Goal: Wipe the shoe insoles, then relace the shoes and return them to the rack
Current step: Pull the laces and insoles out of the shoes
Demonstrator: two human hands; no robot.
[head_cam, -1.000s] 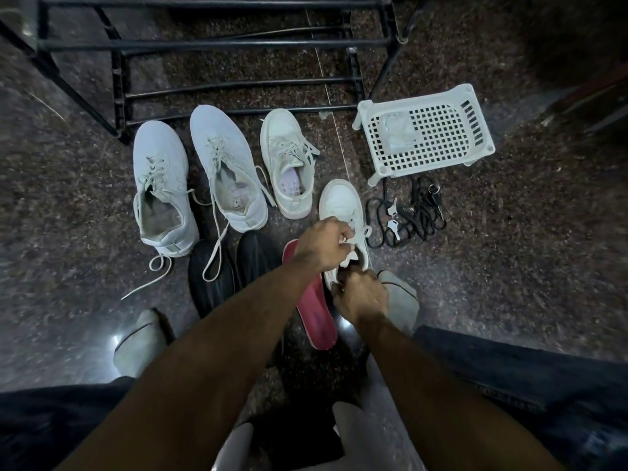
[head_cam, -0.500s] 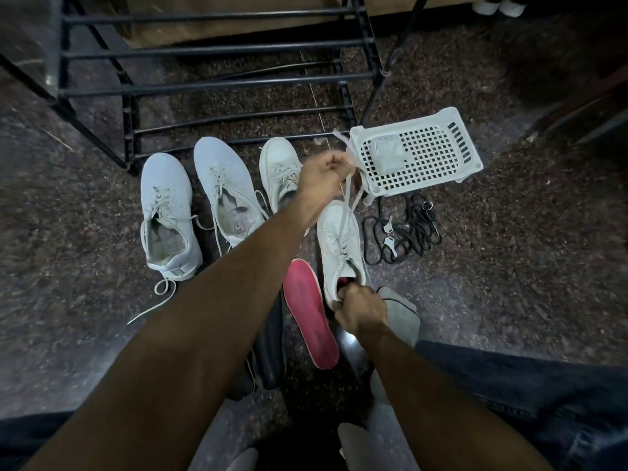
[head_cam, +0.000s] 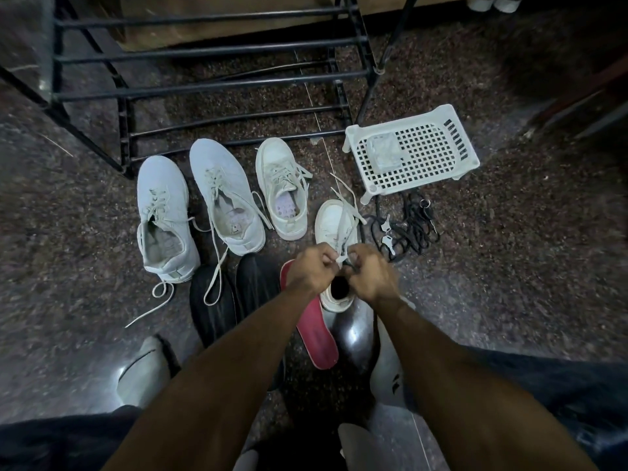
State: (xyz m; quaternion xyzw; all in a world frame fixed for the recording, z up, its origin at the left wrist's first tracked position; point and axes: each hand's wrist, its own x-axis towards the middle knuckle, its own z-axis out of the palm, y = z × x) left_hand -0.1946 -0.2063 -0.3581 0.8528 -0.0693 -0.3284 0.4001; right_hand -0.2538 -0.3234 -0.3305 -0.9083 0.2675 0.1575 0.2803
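A small white shoe (head_cam: 334, 223) stands on the floor just ahead of me. My left hand (head_cam: 314, 270) and my right hand (head_cam: 372, 272) meet over its opening, each pinching the white shoelace (head_cam: 346, 212), whose loose ends trail forward over the toe. A red insole (head_cam: 314, 329) lies flat to the shoe's left, partly under my left wrist. Two black insoles (head_cam: 217, 307) lie further left. Three more white shoes stand in a row: a large one (head_cam: 164, 217), a second large one (head_cam: 222, 195) and a smaller one (head_cam: 282, 186). The black metal rack (head_cam: 210, 86) stands behind them.
A white plastic basket (head_cam: 452, 144) holding a folded cloth (head_cam: 384, 153) sits at the right, with a heap of black laces and keys (head_cam: 406, 224) in front of it. My knees and pale footwear frame the bottom of the view. The speckled floor is dark.
My left hand, which had pulled the lace up and forward, has come back down to the shoe's opening. Both hands now hold the lace close together there.
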